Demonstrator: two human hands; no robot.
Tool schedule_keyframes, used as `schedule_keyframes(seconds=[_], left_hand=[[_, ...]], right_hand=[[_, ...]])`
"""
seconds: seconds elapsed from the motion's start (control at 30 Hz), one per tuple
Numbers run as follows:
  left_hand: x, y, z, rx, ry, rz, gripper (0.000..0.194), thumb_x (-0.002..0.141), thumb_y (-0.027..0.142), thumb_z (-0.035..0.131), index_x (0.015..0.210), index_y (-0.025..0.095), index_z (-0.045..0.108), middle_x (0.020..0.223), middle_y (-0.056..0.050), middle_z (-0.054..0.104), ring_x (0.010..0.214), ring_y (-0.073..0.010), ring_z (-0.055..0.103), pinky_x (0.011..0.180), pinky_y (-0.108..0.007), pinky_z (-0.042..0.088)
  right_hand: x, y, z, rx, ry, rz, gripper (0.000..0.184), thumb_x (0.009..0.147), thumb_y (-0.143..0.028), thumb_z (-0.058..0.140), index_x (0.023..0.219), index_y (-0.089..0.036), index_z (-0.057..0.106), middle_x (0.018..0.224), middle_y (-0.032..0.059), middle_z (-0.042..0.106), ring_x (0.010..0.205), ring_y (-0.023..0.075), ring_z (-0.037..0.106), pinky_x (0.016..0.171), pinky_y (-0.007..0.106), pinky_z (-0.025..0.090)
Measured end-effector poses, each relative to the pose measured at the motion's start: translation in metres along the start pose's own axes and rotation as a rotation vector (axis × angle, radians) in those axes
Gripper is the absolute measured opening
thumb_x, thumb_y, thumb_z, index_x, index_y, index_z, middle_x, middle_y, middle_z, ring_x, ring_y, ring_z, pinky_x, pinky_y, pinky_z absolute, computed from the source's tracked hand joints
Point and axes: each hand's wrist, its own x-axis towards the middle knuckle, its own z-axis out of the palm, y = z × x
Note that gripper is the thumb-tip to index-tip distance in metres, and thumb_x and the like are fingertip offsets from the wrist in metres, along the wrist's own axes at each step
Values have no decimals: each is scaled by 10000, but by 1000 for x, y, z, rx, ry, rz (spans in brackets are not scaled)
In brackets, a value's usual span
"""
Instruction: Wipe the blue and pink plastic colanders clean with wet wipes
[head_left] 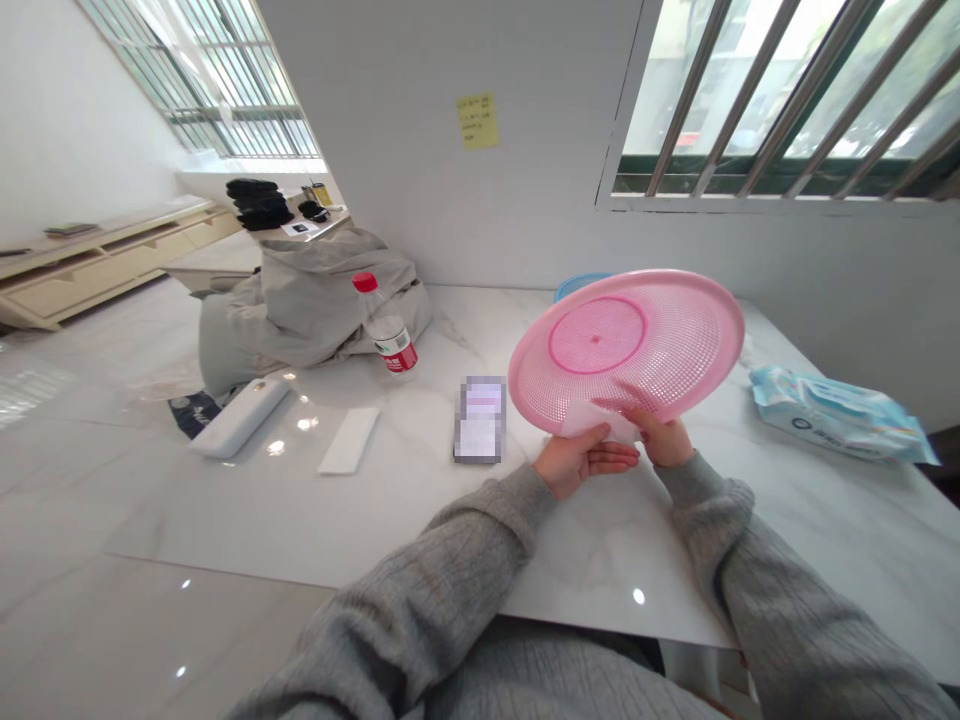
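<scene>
A pink mesh plastic basket [630, 345] is tilted up above the table, its hollow side turned towards me. My right hand [664, 437] grips its near rim, with fingers against the mesh. A white wipe [596, 420] lies over the rim close by. My left hand [577, 462] pinches this wipe at the rim, thumb on top and fingers stretched below. Part of the wipe is hidden by my hands. To the left of my left hand lies a phone [481, 420], its screen blurred out.
Behind the pink basket a blue basket [581, 285] shows partly. A wipes packet [836, 412] lies at right. On the left are a red-capped bottle [386, 330], a folded white sheet [349, 441], a white case [241, 418] and a grey-beige cloth bundle [322, 300].
</scene>
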Motion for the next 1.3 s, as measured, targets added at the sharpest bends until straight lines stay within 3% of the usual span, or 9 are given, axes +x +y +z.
schedule_keyframes(seconds=[0.13, 0.2, 0.4, 0.53, 0.73, 0.83, 0.93, 1.1, 1.3], left_hand=[[0, 0, -2, -4, -14, -2, 362, 1034, 278, 509, 1032, 6, 748, 945, -211, 793, 808, -204, 777, 877, -320, 598], [0, 0, -2, -1, -8, -8, 361, 1030, 283, 516, 1043, 4, 745, 952, -216, 792, 808, -206, 777, 887, -325, 597], [0, 0, -2, -9, -10, -27, 372, 1029, 293, 517, 1041, 2, 749, 998, -225, 789, 834, -207, 777, 924, -328, 585], [-2, 1, 1, -53, -42, -49, 432, 1057, 289, 440, 1020, -2, 756, 994, -220, 790, 844, -207, 777, 908, -319, 580], [-4, 3, 2, -101, -84, -81, 503, 1072, 277, 367, 960, -19, 759, 1004, -239, 786, 867, -217, 777, 933, -323, 566], [-4, 2, 0, -101, -126, -93, 531, 1074, 302, 358, 983, -35, 757, 1064, -264, 772, 898, -230, 776, 966, -337, 555], [-3, 2, 1, -103, -131, -92, 520, 1071, 315, 373, 999, -30, 755, 1085, -275, 764, 898, -236, 777, 991, -355, 543], [-3, 4, 2, -96, -81, -87, 520, 1076, 289, 354, 953, -20, 753, 1004, -247, 783, 840, -216, 774, 922, -326, 560], [3, 1, -6, -79, -58, -122, 505, 1063, 330, 411, 916, -15, 749, 933, -236, 785, 770, -196, 760, 878, -313, 560]], right_hand=[[-7, -14, 4, -70, 51, 38, 596, 815, -336, 685, 1378, -146, 635, 1150, 109, 758, 979, 234, 704, 571, 266, 524], [-8, -18, 5, -95, 60, 55, 603, 813, -327, 681, 1384, -137, 633, 1132, 110, 762, 941, 228, 702, 553, 262, 504], [-7, -13, 2, -99, 39, -36, 549, 833, -333, 664, 1351, -150, 649, 1198, 107, 744, 1147, 249, 683, 849, 323, 599], [-1, -2, -4, -132, -3, -60, 547, 863, -360, 644, 1374, -163, 634, 1243, 112, 727, 1155, 248, 687, 929, 366, 602], [9, 13, -15, -255, -102, -143, 453, 933, -404, 577, 1319, -189, 677, 1383, 75, 657, 1341, 232, 590, 1163, 380, 502], [11, 16, -17, -345, -132, -218, 409, 962, -391, 538, 1294, -214, 698, 1398, 55, 648, 1344, 222, 591, 1166, 378, 503], [11, 18, -16, -368, -60, -268, 377, 944, -383, 562, 1235, -215, 733, 1350, 66, 678, 1287, 230, 636, 1123, 377, 539], [13, 20, -10, -303, -12, -225, 342, 881, -380, 632, 1112, -167, 768, 1286, 119, 706, 1224, 267, 674, 1102, 411, 553], [12, 25, -13, -249, -11, -244, 384, 886, -366, 615, 1182, -154, 736, 1306, 135, 693, 1237, 263, 662, 1111, 423, 542]])
